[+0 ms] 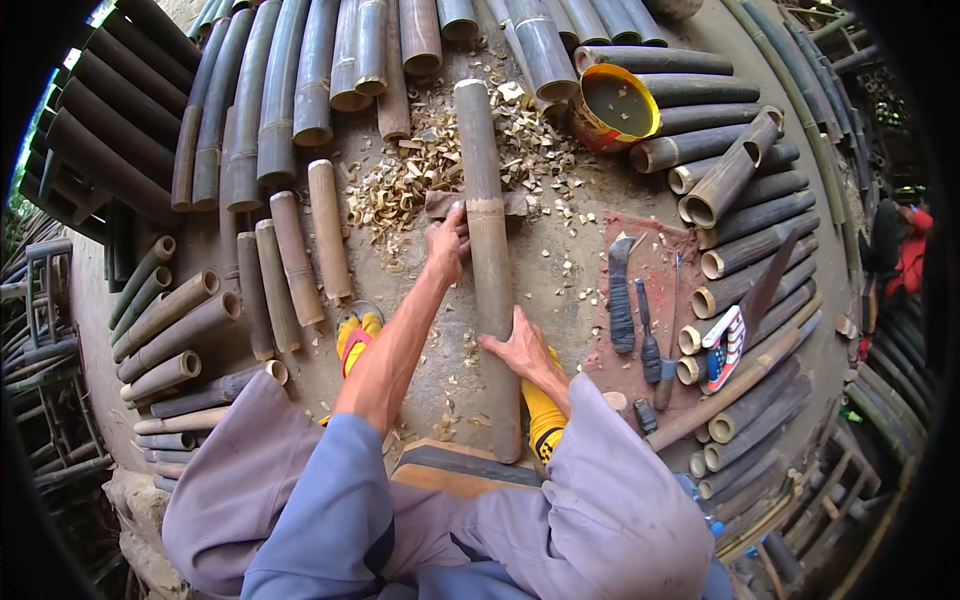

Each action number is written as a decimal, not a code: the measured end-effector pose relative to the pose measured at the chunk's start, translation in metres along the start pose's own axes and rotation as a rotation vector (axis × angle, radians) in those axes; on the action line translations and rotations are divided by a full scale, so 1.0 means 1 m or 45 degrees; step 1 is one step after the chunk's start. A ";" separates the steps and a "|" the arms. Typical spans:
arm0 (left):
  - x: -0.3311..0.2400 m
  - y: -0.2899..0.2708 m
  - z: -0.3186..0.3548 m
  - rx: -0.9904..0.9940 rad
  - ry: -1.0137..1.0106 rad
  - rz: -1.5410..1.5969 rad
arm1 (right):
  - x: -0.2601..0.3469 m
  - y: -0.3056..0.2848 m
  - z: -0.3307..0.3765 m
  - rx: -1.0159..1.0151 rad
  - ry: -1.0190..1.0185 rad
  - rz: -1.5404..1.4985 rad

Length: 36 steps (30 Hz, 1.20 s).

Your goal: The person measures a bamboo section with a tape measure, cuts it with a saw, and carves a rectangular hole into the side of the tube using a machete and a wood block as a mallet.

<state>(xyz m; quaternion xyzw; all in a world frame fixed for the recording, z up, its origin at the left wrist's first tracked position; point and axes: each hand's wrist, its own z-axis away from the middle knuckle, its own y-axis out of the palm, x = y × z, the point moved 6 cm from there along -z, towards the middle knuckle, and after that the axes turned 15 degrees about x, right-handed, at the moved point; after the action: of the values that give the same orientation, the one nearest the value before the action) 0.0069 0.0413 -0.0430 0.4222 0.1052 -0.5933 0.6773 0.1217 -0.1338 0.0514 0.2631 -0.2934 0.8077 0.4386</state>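
A long brown-grey bamboo pole (487,260) lies lengthwise in front of me, its near end between my legs. A short dark wooden block (515,204) crosses beneath it, sticking out on both sides. My left hand (447,245) is closed at the block's left end, close against the pole; some of its fingers are hidden. My right hand (522,348) grips the pole's right side lower down, thumb on top and the other fingers partly out of sight. Pale wood chips (400,185) are heaped around the pole's far half.
On a red mat (640,225) to the right lie several tools with dark wrapped handles (621,315). A saw (725,345) rests on cut bamboo beyond them. A yellow-rimmed bucket of murky liquid (618,105) stands at the far right. Bamboo lengths (285,100) line both sides.
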 end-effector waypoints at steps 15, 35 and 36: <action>-0.054 0.034 0.049 -0.227 0.508 -1.167 | -0.003 -0.005 0.011 -0.008 0.094 0.001; 0.008 0.034 0.067 0.346 -0.204 -0.232 | -0.008 -0.002 0.005 -0.021 0.073 0.004; 0.009 0.035 0.066 0.367 -0.207 -0.205 | -0.010 -0.001 0.004 -0.034 0.060 0.005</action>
<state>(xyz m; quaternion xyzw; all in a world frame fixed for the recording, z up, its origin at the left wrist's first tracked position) 0.0167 -0.0137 0.0079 0.4559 -0.0025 -0.6865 0.5664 0.1283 -0.1416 0.0482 0.2376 -0.2943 0.8105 0.4472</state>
